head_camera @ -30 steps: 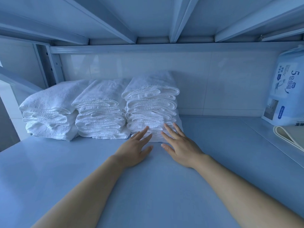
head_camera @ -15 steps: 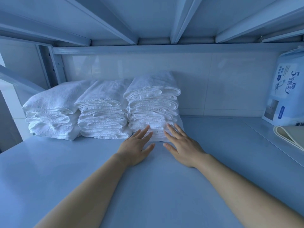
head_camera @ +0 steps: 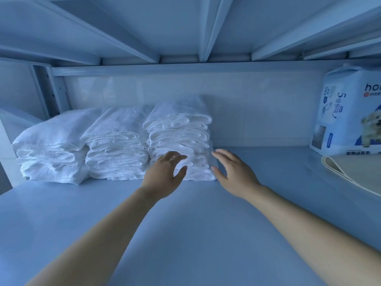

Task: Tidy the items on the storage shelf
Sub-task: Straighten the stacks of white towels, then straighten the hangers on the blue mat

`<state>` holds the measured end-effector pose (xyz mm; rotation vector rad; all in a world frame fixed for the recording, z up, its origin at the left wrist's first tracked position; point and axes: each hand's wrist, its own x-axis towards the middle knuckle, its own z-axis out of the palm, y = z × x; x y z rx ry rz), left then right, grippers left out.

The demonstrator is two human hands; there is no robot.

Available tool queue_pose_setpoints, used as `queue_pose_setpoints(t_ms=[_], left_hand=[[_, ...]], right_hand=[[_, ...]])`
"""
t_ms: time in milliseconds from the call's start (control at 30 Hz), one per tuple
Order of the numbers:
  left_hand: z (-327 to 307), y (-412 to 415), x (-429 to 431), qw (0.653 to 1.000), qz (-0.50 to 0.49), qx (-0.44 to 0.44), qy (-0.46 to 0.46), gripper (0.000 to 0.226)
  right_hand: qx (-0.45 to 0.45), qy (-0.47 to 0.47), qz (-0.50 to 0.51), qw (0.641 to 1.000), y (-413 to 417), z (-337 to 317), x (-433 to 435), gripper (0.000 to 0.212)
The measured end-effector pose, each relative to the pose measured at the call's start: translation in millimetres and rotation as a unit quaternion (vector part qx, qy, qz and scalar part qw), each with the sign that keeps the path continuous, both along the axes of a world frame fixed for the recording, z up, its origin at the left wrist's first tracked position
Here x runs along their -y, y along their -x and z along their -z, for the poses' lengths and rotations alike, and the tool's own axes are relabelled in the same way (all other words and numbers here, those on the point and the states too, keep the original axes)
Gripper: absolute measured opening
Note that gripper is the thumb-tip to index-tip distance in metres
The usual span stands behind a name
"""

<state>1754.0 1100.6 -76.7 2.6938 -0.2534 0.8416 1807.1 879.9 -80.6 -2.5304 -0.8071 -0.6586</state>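
Observation:
Three stacks of folded white towels stand side by side at the back left of the shelf board [head_camera: 185, 234]: a left stack [head_camera: 49, 149], a middle stack [head_camera: 115, 145] and a right stack [head_camera: 179, 131]. My left hand [head_camera: 162, 174] hovers in front of the right stack's lower front, fingers loosely spread and slightly curved, holding nothing. My right hand [head_camera: 233, 170] is open at that stack's lower right corner, fingers straight, beside or just touching the bottom towels.
A white and blue package with a dog picture [head_camera: 348, 112] stands at the back right. In front of it lies a flat beige folded sheet [head_camera: 358, 172]. The upper shelf's beams [head_camera: 212, 27] run close overhead. A tiled wall closes the back.
Both hands have lifted off the shelf board and moved apart. The left hand rose before the right stack; the right hand shifted to the stack's right corner. The view moved closer.

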Motion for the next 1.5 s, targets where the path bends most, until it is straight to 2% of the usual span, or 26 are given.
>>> queue_pose_setpoints(t_ms=[167, 433, 733, 1233, 1500], left_hand=[[-10, -3, 47, 0.992, 0.074, -0.043, 0.088, 0.033], [-5, 17, 176, 0.988, 0.149, -0.016, -0.038, 0.033], [-17, 54, 357, 0.969, 0.245, -0.025, -0.021, 0.035], [-24, 127, 661, 0.888, 0.46, -0.005, -0.018, 0.034], [-20, 137, 781, 0.848, 0.53, -0.005, -0.023, 0.033]], right_hand=[[-0.027, -0.007, -0.006, 1.0, 16, -9, 52, 0.045], [-0.034, -0.001, 0.054, 0.998, 66, -16, 177, 0.039], [-0.021, -0.035, 0.159, 0.986, 147, -15, 346, 0.033], [0.015, -0.074, 0.377, 0.923, 310, -13, 596, 0.033], [0.009, -0.075, 0.444, 0.893, 342, -10, 690, 0.033]])
